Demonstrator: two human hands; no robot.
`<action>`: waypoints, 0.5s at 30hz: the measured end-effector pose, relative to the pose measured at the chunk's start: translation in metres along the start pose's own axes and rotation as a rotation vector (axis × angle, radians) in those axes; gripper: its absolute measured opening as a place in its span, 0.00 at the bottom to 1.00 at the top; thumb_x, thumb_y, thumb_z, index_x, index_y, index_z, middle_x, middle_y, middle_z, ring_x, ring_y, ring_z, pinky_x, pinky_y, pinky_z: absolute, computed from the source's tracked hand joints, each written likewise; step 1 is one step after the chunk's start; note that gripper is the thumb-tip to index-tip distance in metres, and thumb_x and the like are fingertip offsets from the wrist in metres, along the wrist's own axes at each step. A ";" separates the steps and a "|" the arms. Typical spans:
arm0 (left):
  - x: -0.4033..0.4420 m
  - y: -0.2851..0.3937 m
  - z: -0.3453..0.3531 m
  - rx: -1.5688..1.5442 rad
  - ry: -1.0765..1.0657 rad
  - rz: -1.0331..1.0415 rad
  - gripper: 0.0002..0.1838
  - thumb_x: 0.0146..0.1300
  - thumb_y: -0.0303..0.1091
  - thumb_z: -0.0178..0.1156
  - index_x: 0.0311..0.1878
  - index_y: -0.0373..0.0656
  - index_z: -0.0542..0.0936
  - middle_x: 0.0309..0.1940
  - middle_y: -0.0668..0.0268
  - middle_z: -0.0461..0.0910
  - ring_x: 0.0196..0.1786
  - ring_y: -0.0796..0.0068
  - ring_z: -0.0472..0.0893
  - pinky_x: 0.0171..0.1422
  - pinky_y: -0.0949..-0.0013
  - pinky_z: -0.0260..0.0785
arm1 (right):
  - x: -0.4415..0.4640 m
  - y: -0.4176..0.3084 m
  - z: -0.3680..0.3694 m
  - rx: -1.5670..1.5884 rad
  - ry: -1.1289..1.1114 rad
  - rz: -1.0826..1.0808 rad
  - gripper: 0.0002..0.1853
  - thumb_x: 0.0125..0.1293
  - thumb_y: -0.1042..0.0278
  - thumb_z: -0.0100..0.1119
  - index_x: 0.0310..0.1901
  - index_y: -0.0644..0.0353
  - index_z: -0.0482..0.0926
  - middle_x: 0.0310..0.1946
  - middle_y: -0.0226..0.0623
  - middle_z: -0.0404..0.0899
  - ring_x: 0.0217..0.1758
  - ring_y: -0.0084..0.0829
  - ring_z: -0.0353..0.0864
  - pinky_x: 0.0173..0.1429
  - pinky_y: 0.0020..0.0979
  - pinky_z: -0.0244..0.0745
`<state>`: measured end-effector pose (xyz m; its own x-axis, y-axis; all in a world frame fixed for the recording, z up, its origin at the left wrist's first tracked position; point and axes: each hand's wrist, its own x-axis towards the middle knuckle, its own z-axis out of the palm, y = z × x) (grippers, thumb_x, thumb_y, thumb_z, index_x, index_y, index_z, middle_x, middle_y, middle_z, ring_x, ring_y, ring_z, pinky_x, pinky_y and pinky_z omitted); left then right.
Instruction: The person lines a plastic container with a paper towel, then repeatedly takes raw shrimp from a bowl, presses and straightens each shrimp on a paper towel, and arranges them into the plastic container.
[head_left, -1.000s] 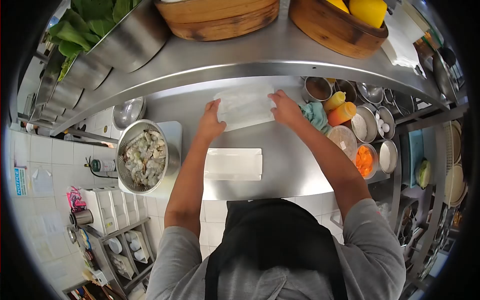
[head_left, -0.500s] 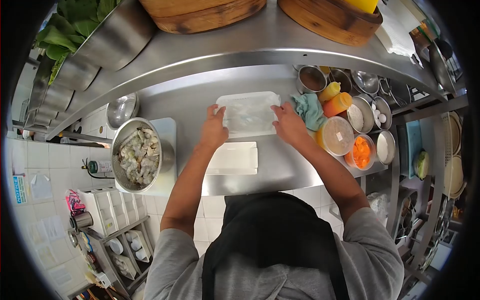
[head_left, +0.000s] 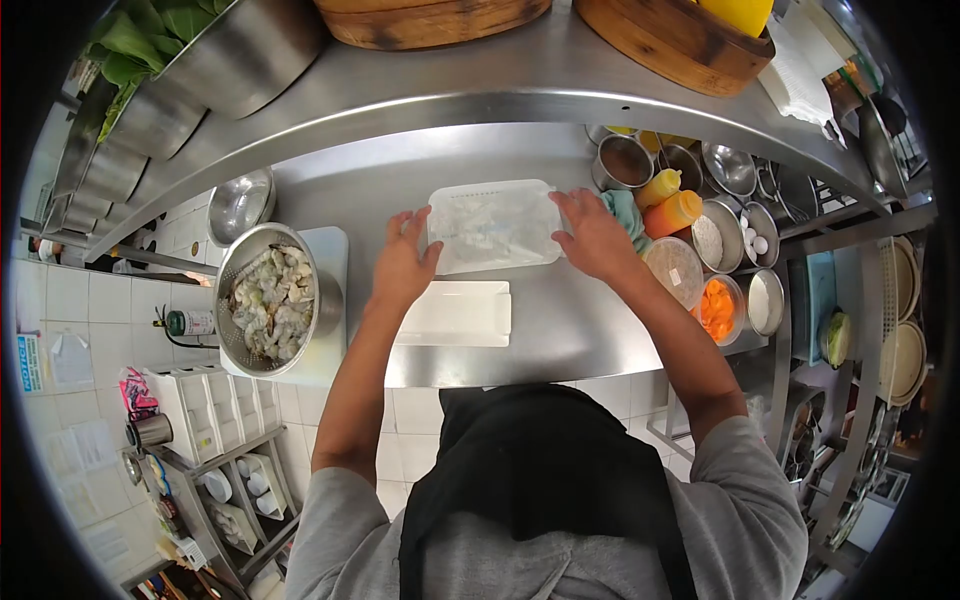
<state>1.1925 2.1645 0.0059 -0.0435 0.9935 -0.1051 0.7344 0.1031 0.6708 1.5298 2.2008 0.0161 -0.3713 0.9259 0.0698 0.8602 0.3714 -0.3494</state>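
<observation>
Hands (head_left: 403, 262) at cloudy container (head_left: 495, 228), inside unclear, steamers (head_left: 665, 45) cropped

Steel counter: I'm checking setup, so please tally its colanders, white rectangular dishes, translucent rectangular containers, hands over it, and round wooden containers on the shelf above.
Colander: 1
White rectangular dish: 1
Translucent rectangular container: 1
Left hand and right hand: 2
Round wooden containers: 2
Total: 7
</observation>
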 end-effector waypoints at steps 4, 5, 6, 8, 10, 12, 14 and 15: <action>0.017 0.014 -0.001 0.152 -0.016 0.282 0.33 0.67 0.26 0.68 0.77 0.49 0.80 0.73 0.55 0.78 0.69 0.50 0.83 0.71 0.52 0.81 | 0.015 -0.023 -0.013 0.058 -0.016 -0.170 0.23 0.67 0.68 0.73 0.63 0.59 0.84 0.63 0.48 0.82 0.71 0.51 0.79 0.74 0.49 0.76; 0.024 0.024 0.004 0.220 -0.092 0.308 0.33 0.66 0.24 0.67 0.76 0.49 0.81 0.72 0.56 0.79 0.69 0.50 0.83 0.71 0.52 0.81 | 0.021 -0.028 -0.009 0.024 -0.041 -0.217 0.20 0.65 0.70 0.72 0.59 0.60 0.86 0.59 0.46 0.83 0.69 0.50 0.80 0.72 0.49 0.77; 0.030 0.033 0.009 0.288 -0.167 0.333 0.33 0.65 0.22 0.66 0.75 0.48 0.82 0.71 0.57 0.80 0.69 0.51 0.83 0.72 0.51 0.81 | 0.027 -0.031 -0.006 -0.011 -0.066 -0.266 0.17 0.64 0.72 0.71 0.55 0.61 0.87 0.56 0.45 0.84 0.66 0.50 0.81 0.70 0.49 0.77; 0.040 0.046 0.025 0.424 -0.266 0.220 0.34 0.65 0.19 0.63 0.76 0.46 0.81 0.70 0.56 0.80 0.69 0.50 0.83 0.73 0.51 0.80 | 0.038 -0.029 0.014 -0.127 -0.155 -0.270 0.15 0.64 0.73 0.68 0.52 0.61 0.87 0.54 0.44 0.84 0.65 0.48 0.82 0.69 0.49 0.77; 0.048 0.050 0.037 0.518 -0.321 0.147 0.35 0.64 0.17 0.61 0.76 0.45 0.80 0.70 0.55 0.80 0.69 0.50 0.83 0.74 0.51 0.80 | 0.045 -0.026 0.034 -0.198 -0.189 -0.276 0.12 0.65 0.74 0.66 0.50 0.61 0.87 0.53 0.44 0.84 0.64 0.47 0.82 0.68 0.49 0.77; 0.053 0.047 0.047 0.570 -0.334 0.119 0.36 0.64 0.16 0.60 0.77 0.43 0.79 0.70 0.53 0.79 0.70 0.49 0.83 0.75 0.51 0.80 | 0.048 -0.024 0.048 -0.224 -0.171 -0.284 0.11 0.66 0.74 0.63 0.48 0.60 0.87 0.53 0.43 0.84 0.63 0.46 0.83 0.67 0.49 0.77; 0.054 0.041 0.052 0.542 -0.327 0.115 0.35 0.64 0.17 0.61 0.77 0.42 0.79 0.70 0.50 0.79 0.71 0.48 0.82 0.74 0.51 0.81 | 0.048 -0.021 0.059 -0.257 -0.140 -0.297 0.10 0.67 0.73 0.63 0.48 0.60 0.87 0.52 0.42 0.84 0.63 0.45 0.83 0.64 0.48 0.77; 0.054 0.038 0.054 0.528 -0.323 0.113 0.35 0.64 0.17 0.62 0.78 0.42 0.79 0.70 0.49 0.79 0.71 0.48 0.82 0.74 0.51 0.81 | 0.048 -0.020 0.064 -0.273 -0.125 -0.304 0.10 0.67 0.72 0.62 0.48 0.60 0.87 0.51 0.42 0.85 0.62 0.44 0.84 0.63 0.48 0.77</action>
<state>1.2549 2.2193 -0.0140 0.2006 0.9236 -0.3266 0.9616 -0.1218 0.2462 1.4726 2.2337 -0.0336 -0.6471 0.7623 0.0118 0.7600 0.6462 -0.0690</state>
